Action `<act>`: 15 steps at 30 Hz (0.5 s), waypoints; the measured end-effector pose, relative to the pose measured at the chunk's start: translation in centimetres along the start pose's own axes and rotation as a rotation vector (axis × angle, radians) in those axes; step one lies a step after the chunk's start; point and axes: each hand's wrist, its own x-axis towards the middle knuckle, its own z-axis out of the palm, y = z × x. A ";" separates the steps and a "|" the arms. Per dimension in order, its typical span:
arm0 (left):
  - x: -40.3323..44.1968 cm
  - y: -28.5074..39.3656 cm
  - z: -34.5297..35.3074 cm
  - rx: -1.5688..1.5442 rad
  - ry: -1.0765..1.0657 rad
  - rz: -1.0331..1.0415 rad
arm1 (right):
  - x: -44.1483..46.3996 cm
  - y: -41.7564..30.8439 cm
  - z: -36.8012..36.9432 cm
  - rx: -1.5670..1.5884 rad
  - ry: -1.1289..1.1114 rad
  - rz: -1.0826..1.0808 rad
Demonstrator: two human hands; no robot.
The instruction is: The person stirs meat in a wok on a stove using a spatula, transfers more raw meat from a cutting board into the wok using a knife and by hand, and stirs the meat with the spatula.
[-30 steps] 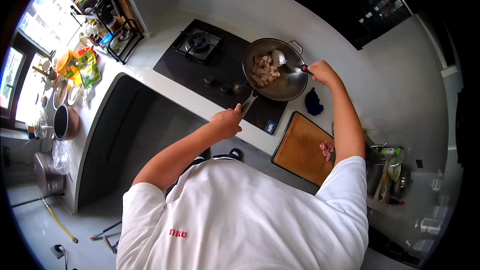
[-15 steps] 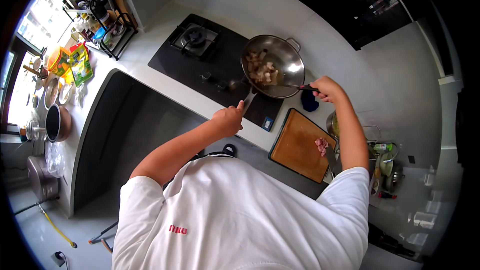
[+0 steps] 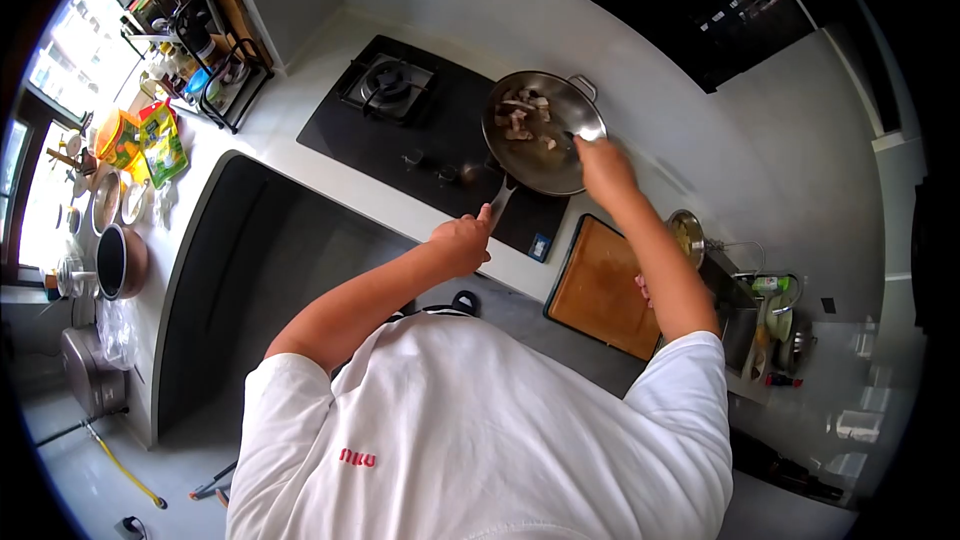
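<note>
A steel wok [image 3: 562, 112] sits over the right side of the black gas hob [image 3: 385, 145]. Cooked-looking meat pieces [image 3: 520, 118] lie mostly at its far left. My left hand [image 3: 462, 243] is closed around the wok's long handle [image 3: 503, 197] at the counter's front edge. Over the wok's right rim, my right hand [image 3: 606, 172] grips a black-handled spatula [image 3: 573, 137]; its working end is hard to make out. Below that arm, a brown cutting board [image 3: 598, 285] carries some pink raw meat [image 3: 642, 287], partly covered by the forearm.
A metal bowl [image 3: 686, 236] with pale contents stands right of the board, near the sink [image 3: 740, 338]. At left, a black rack [image 3: 225, 70], a yellow food pouch [image 3: 163, 147] and a dark-lined pot [image 3: 122, 262] stand on the counter. The left burner [image 3: 388, 87] carries nothing.
My right hand has moved left and further over the wok with the spatula. The meat has shifted toward the far left of the wok. My left hand stays on the handle.
</note>
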 end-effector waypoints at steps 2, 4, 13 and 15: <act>0.0 -0.1 0.0 -0.006 0.003 -0.004 | -1.1 -0.7 2.1 -0.082 0.052 -0.097; 0.2 -0.4 0.6 -0.006 0.022 0.018 | -3.3 -2.5 -0.3 -0.102 -0.037 -0.038; 0.4 -0.9 1.5 -0.048 0.061 0.034 | -2.1 1.6 0.7 0.112 0.003 0.169; 0.3 -0.9 0.9 -0.066 0.075 0.023 | -0.5 7.8 0.8 0.250 0.058 0.206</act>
